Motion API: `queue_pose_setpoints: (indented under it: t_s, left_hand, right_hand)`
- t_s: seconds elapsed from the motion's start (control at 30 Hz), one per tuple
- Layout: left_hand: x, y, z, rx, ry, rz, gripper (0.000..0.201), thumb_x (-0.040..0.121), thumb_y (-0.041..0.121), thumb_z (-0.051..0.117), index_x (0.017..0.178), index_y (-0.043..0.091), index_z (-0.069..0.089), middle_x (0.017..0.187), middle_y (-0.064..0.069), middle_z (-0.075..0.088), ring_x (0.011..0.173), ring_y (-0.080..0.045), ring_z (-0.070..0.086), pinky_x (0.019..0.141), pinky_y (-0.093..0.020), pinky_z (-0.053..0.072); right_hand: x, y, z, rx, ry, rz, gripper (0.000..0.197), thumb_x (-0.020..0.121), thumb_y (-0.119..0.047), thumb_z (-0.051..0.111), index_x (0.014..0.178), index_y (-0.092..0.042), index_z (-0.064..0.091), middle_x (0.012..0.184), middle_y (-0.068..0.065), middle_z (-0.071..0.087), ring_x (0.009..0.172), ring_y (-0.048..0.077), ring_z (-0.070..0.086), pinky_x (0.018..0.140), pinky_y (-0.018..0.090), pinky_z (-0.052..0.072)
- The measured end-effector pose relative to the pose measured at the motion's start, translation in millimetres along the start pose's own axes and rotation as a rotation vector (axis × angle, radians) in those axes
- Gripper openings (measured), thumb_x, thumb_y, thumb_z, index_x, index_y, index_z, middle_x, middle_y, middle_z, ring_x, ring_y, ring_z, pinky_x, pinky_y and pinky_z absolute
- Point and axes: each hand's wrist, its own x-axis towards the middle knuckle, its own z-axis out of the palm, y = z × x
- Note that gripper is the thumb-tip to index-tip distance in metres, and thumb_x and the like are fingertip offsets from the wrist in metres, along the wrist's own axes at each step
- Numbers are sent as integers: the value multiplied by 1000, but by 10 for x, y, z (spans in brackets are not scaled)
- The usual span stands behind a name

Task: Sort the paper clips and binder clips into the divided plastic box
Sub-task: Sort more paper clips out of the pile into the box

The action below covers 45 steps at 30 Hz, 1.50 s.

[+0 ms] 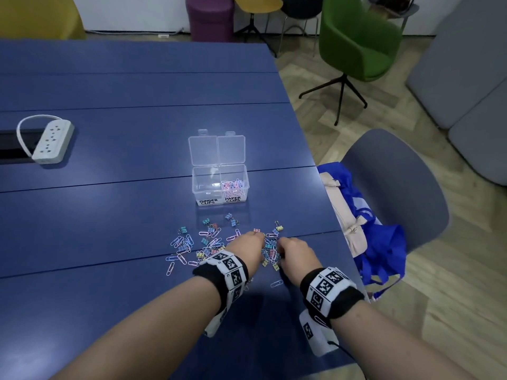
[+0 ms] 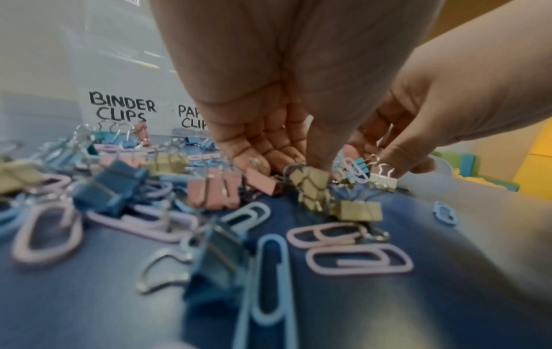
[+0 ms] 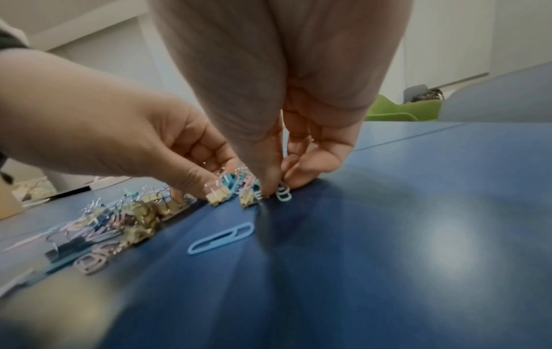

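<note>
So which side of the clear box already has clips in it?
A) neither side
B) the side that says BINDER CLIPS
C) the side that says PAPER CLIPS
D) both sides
C: in the head view the plastic box holds pink and blue paper clips only behind the PAPER CLIPS label; the binder clips compartment looks empty.

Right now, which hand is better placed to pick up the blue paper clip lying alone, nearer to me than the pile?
Right, likely: the blue paper clip lies close beside the right hand, while the left hand pinches a yellow binder clip.
</note>
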Motion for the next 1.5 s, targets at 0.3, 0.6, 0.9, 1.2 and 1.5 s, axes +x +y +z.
queue_pose_setpoints:
  t_s: [0.3,0.6,0.9,1.2,1.5]
  left_hand:
    - [-76,-147,-91,-54,-19,-53,20,84,4,56,100,11,47,105,-11,61,94,-31,57,79,-38,45]
    - [-225,-307,-313,-447,36,-162,27,71,8,80,88,14,59,73,4,63,56,-9,59,62,-29,57]
    - [-194,-274,-392,-534,63,-192,16,85,0,61,97,6,70,81,-11,73,63,-20,66,70,-35,60]
    - [100,-60,-252,-10,16,-133,29,86,15,59,113,6,52,113,-12,53,108,-29,53,92,-36,46]
    - [179,36,-198,158,-36,-137,28,84,2,58,111,7,53,113,-16,62,105,-33,59,81,-38,48]
  right_hand:
    - [-57,38,-15,100,14,38,14,84,-7,46,78,-20,46,92,7,65,85,29,57,72,31,42]
    - [-41,253,-94,608,-45,167,23,78,1,62,68,-18,54,65,8,64,57,18,56,53,22,45]
    - [-84,215,-68,832,-75,212,14,88,4,52,90,-9,55,68,3,56,55,10,61,45,21,39]
    - [-189,130,1,192,-81,91,10,86,-6,47,82,-15,44,97,8,50,88,26,49,72,26,34]
    - [-322,33,142,-3,-38,-30,25,87,-24,58,106,-10,49,112,9,51,105,28,52,84,33,42]
